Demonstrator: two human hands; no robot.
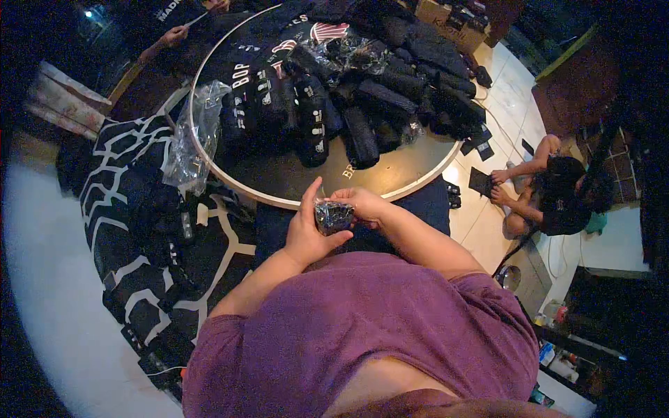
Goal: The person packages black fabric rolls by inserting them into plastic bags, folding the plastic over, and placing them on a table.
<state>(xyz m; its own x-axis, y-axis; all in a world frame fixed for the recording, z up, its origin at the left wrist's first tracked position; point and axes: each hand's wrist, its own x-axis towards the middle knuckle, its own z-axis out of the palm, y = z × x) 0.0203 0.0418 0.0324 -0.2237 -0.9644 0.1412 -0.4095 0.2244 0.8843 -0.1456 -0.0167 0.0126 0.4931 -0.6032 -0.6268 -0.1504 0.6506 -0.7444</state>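
Observation:
A small dark item in shiny clear plastic (333, 217) is between my two hands, just in front of the round table's near edge. My left hand (306, 231) cups it from the left, its fingers pointing up and its thumb below the item. The fingers of my right hand (361, 206) are bent against the item's upper right side. On the round table (397, 171) beyond my hands lie several dark rolled bundles (361, 139), some with white print, and crumpled clear plastic (348, 56).
Clear plastic bags (198, 136) hang over the table's left edge. A dark patterned cloth (139, 202) lies at left. One person (564, 198) sits on the floor at right, and another person's hand (174, 36) shows at upper left. A cardboard box (453, 26) stands behind.

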